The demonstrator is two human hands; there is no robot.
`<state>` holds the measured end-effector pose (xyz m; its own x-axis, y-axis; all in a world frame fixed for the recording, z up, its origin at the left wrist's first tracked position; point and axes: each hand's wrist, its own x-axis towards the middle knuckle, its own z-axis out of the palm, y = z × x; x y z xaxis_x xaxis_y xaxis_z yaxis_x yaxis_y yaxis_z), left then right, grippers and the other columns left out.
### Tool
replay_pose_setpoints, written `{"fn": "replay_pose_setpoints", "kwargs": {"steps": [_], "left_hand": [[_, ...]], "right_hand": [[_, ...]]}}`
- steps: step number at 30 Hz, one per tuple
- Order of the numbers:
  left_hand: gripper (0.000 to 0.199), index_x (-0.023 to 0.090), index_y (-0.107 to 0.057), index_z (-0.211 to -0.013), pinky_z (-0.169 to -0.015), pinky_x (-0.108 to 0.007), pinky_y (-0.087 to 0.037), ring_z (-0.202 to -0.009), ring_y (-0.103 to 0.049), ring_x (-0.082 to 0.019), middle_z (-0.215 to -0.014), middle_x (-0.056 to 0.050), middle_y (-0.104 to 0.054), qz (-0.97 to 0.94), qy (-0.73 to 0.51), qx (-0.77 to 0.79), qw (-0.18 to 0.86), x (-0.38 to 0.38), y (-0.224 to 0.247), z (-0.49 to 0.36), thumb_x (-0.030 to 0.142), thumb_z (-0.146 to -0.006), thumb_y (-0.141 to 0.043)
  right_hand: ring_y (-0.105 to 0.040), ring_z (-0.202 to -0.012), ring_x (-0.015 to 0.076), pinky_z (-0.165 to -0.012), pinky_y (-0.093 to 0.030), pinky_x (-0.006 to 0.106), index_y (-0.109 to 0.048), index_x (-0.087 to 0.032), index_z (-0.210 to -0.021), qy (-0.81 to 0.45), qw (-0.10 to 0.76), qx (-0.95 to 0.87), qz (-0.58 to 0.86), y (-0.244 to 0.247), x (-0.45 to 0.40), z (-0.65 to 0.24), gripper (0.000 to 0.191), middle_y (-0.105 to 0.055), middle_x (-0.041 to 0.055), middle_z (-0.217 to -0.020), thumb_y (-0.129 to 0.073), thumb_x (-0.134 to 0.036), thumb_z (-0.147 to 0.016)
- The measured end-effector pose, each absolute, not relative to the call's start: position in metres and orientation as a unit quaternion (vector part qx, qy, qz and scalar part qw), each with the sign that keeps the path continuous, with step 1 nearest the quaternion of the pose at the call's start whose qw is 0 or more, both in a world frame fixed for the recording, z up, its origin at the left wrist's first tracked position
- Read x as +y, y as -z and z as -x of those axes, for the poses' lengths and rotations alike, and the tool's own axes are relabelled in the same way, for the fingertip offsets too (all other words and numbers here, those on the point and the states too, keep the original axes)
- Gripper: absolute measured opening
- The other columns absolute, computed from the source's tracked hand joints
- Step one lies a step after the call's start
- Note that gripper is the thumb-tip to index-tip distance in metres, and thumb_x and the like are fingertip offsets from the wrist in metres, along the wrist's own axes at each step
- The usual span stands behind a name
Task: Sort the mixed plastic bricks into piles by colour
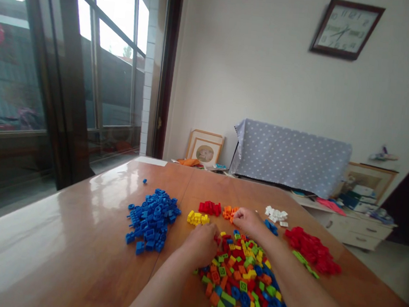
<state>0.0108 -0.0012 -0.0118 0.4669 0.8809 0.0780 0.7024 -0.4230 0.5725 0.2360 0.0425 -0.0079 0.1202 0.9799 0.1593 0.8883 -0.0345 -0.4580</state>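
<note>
A mixed pile of colourful toy bricks [240, 273] lies on the wooden table in front of me. My left hand [201, 244] is at the pile's upper left edge, its fingers curled down. Red shows beside those fingertips, but whatever they grip is hidden. Farther out, my right hand [249, 222] is closed in a pinch at the small group of orange toy bricks [228, 213], with orange right at the fingertips. Yellow toy bricks [197, 218] sit just beyond my left hand, and red toy bricks [210, 207] stand in a cluster behind them.
On the left of the table [71, 256] is a large blue brick heap [154, 218]. White bricks [276, 214], a few blue pieces [271, 227], a red heap [313, 249] and a green row [305, 263] lie at the right. Behind stands a cloth-covered object [291, 154].
</note>
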Motion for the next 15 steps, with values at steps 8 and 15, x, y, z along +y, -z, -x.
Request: {"fn": "replay_pose_setpoints", "kwargs": {"steps": [8, 15], "left_hand": [[0.021, 0.021, -0.070, -0.096, -0.076, -0.027, -0.045, -0.096, -0.062, -0.022, -0.105, -0.008, -0.072, -0.828, -0.199, 0.470, 0.230, 0.002, 0.018, -0.010, 0.018, -0.082, -0.054], [0.022, 0.021, -0.070, -0.094, -0.075, -0.026, -0.045, -0.094, -0.063, -0.022, -0.104, -0.008, -0.072, -0.831, -0.204, 0.464, 0.232, 0.004, 0.019, -0.008, 0.015, -0.083, -0.051]], "right_hand": [[-0.063, -0.079, 0.0172, -0.063, -0.034, 0.024, -0.075, -0.025, -0.090, -0.041, 0.188, -0.638, 0.746, -0.003, 0.056, -0.220, 0.018, -0.075, 0.0025, -0.083, -0.060, -0.030, -0.082], [-0.066, -0.091, 0.0201, -0.070, -0.038, 0.026, -0.076, -0.027, -0.097, -0.025, 0.172, -0.624, 0.762, -0.004, 0.068, -0.222, 0.022, -0.077, 0.0050, -0.097, -0.059, -0.031, -0.083]]}}
